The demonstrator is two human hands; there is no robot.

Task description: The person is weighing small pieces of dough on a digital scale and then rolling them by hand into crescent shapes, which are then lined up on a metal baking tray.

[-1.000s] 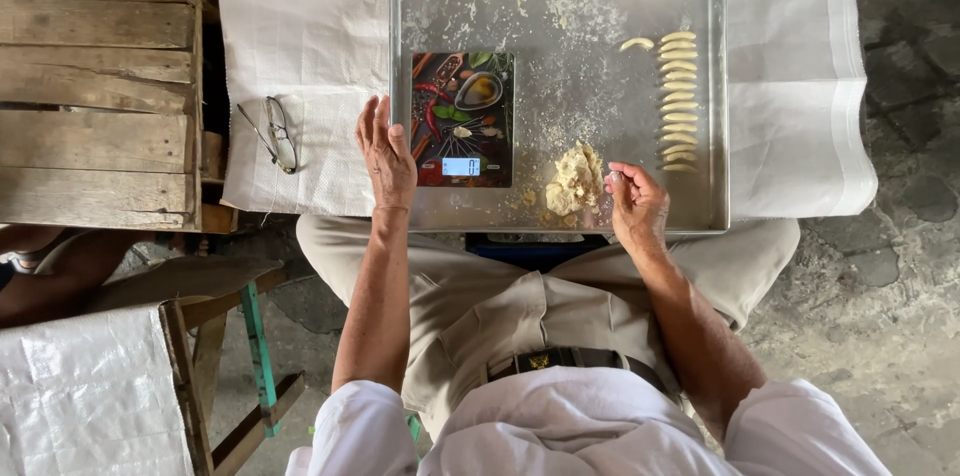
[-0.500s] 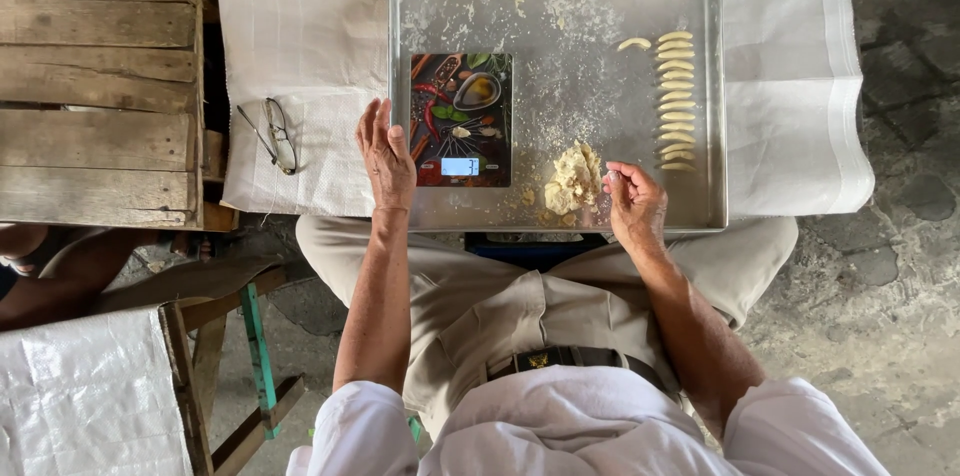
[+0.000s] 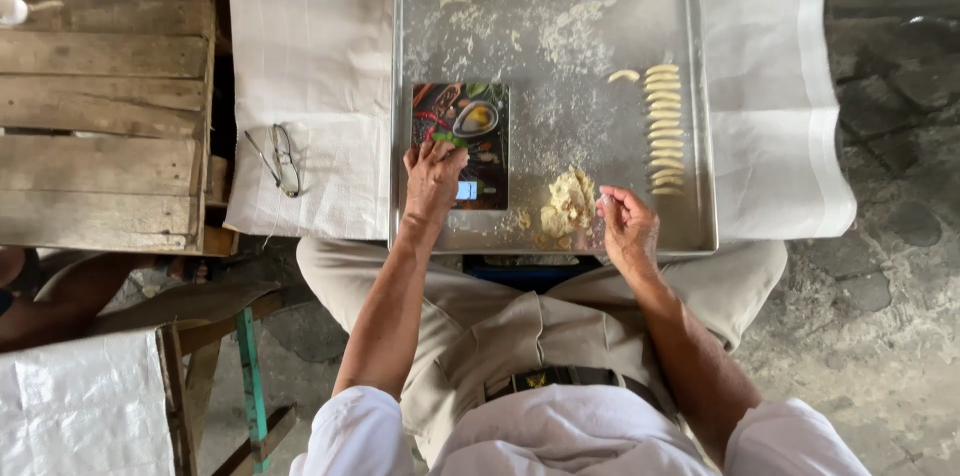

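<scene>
A floured metal tray (image 3: 700, 56) lies before me on a white cloth. My left hand (image 3: 432, 179) rests flat on a small kitchen scale (image 3: 475, 111) with a colourful printed top, at the tray's near left. My right hand (image 3: 625, 226) is at the near edge, fingers pinched together next to a crumbly heap of pale dough (image 3: 568, 204); whether it holds a bit of dough is unclear. A row of several small shaped dough pieces (image 3: 662, 126) runs along the tray's right side, with one more piece (image 3: 622, 76) apart to the left.
A pair of glasses (image 3: 278, 158) lies on the white cloth (image 3: 320, 56) left of the tray. A wooden crate (image 3: 100, 86) stands at the far left. A white sack (image 3: 85, 406) and a green-legged stool (image 3: 245, 356) are lower left. Stone ground at the right.
My left hand has slid a little up and right onto the scale. My right hand stays beside the dough heap, barely moved.
</scene>
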